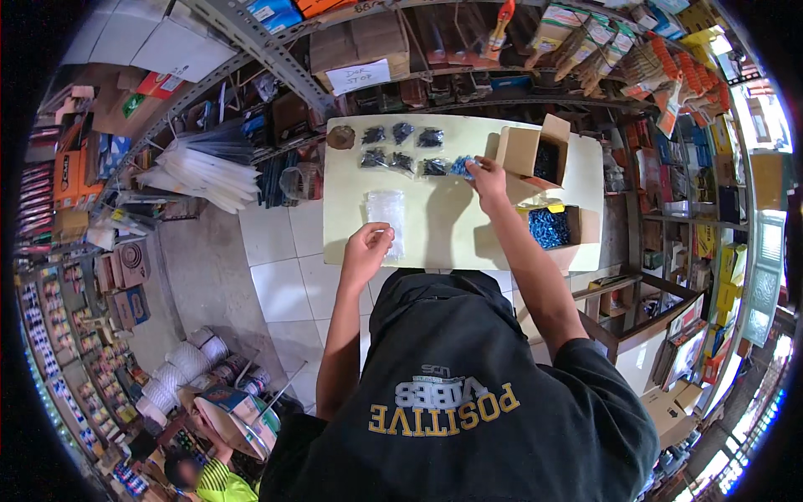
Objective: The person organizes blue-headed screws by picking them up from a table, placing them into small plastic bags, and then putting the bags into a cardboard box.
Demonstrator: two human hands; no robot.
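My right hand [487,182] has its fingertips on a small clear bag of blue pieces [462,167], at the right end of the front row on a pale tabletop [433,219]. Several clear bags of small dark pieces [435,167] lie beside it in two rows. My left hand [369,248] is curled at the near end of a stack of flat clear plastic bags [385,210]; whether it pinches one is unclear. To the right, one open cardboard box [518,150] holds dark pieces. A nearer open box [588,227] is filled with small blue pieces [549,227].
A round brown object [341,137] sits at the table's far left corner. Metal shelving [276,59] with boxes and paintbrushes [499,31] rises behind the table. Long plastic sleeves [201,172] hang at left. Another person [219,480] is at lower left, near rope rolls [188,364].
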